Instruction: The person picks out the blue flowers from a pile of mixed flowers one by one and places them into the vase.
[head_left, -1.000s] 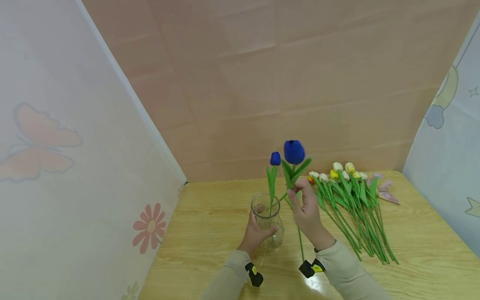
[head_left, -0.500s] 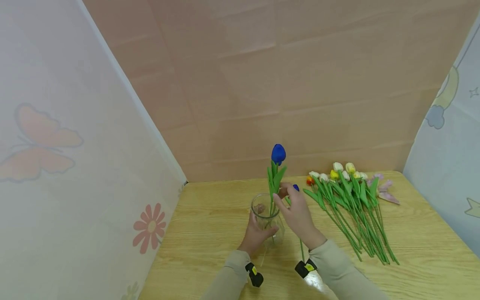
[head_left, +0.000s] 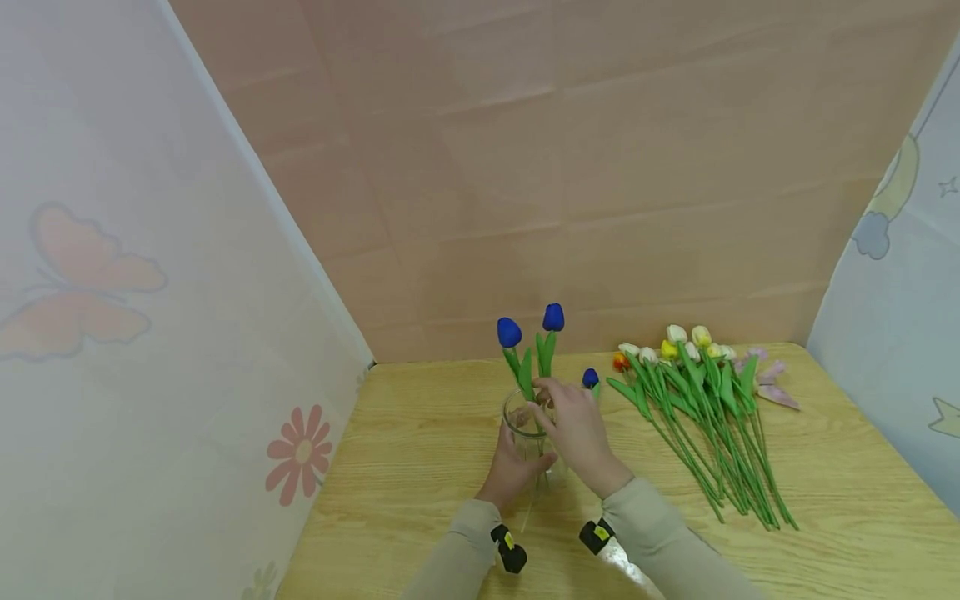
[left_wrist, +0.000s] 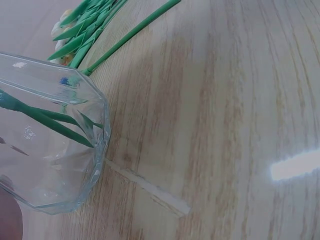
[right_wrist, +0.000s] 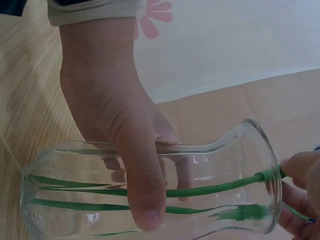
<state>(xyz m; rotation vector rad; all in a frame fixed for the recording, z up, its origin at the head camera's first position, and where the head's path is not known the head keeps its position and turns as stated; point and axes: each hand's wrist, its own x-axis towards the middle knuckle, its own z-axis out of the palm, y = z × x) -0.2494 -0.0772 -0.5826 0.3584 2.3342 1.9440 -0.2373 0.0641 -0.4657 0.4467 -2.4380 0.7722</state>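
My left hand (head_left: 513, 471) holds the clear glass vase (right_wrist: 215, 165) round its body, thumb across the near side in the right wrist view. Two blue tulips stand in it, the left one (head_left: 509, 332) leaning left and the other (head_left: 553, 317) more upright. At the vase's mouth my right hand (head_left: 576, 429) pinches the left tulip by its upper stem, just under the leaves. Through the glass, the green stems (right_wrist: 195, 191) run down to the base. Part of a third blue tulip (head_left: 590, 377) lies on the table, half hidden behind my right hand.
A spread bunch of white, yellow and orange tulips (head_left: 705, 417) lies on the table's right side. Beside its heads is a pink ribbon bow (head_left: 776, 387). A thin pale strip (left_wrist: 150, 189) lies by the vase's base. Printed walls stand left and right.
My right hand has moved left and down, bringing the blue tulip from right of the vase into it and tipping its head left. My left hand stays on the vase.
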